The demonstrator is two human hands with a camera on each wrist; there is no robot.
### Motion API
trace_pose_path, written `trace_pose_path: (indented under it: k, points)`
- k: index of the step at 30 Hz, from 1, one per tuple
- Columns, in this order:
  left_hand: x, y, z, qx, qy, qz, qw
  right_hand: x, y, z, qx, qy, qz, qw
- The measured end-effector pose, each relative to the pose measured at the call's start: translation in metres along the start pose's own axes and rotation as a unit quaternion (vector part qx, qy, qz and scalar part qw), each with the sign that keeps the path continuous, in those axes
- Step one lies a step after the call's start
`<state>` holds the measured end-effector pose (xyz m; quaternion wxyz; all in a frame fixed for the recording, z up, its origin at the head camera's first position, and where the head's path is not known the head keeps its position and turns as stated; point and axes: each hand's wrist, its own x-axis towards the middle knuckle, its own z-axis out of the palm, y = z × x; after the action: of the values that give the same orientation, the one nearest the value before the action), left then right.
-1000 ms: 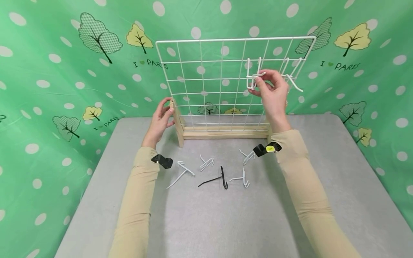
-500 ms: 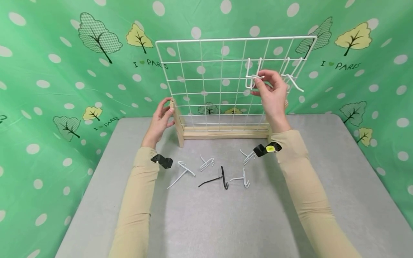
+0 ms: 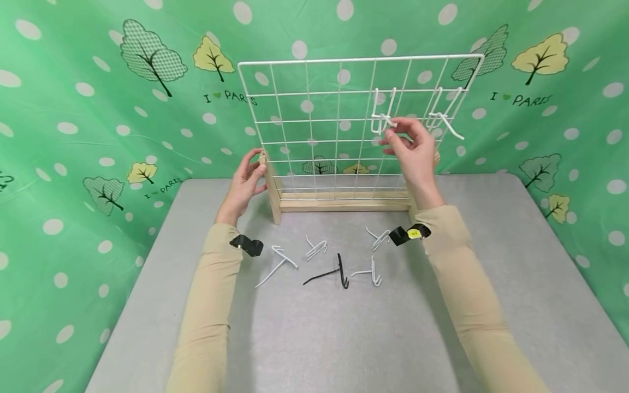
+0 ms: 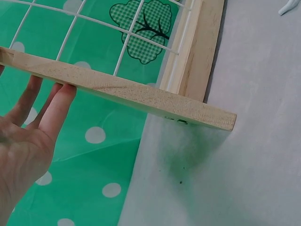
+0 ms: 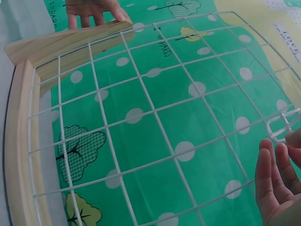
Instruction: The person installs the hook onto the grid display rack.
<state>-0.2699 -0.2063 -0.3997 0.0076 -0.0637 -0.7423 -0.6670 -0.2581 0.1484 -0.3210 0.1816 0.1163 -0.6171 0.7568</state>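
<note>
My right hand (image 3: 415, 158) is at a white wire hook (image 3: 382, 115) hanging on the upper right part of the white wire grid (image 3: 314, 61); thumb and index finger pinch the end of its prong. In the right wrist view this hook (image 5: 277, 127) shows at the right edge, beside the fingertips. At the grid's left end, my left hand (image 3: 241, 188) holds the upper end of the wooden side post (image 3: 270, 188). From the left wrist, its fingers (image 4: 59, 110) show pressed against the outer face of that post. A second white hook (image 3: 444, 121) hangs farther right on the grid.
On the grey table (image 3: 314, 338) in front of the stand's wooden base bar (image 3: 344, 206) lie a black hook (image 3: 340, 271) and several white ones, such as one at the left (image 3: 285, 258) and one at the right (image 3: 373, 271). A green patterned curtain (image 3: 98, 136) hangs behind.
My right hand has slid slightly down and back along the hook's prong, which now shows more clearly; the hook has shifted slightly left. My left hand keeps its place on the post.
</note>
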Motion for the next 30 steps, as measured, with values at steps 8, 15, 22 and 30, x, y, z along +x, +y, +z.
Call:
trace_pose_path:
  k: [8,15,22,30]
  points:
    - [-0.002,0.003,0.000,-0.008,-0.005,-0.004,0.9999,-0.007,0.013,-0.010,-0.002,-0.001,0.006,1.000]
    - [-0.014,0.024,0.006,0.004,-0.011,-0.005,0.9999,-0.013,0.020,-0.015,0.000,0.009,0.018,1.000]
    - [-0.015,0.025,0.006,-0.008,-0.010,-0.009,0.9999,-0.020,0.026,-0.021,0.007,0.007,0.039,0.999]
    - [-0.015,0.024,0.005,-0.007,-0.010,-0.006,0.9999,-0.027,0.034,-0.028,-0.016,0.002,0.042,0.999]
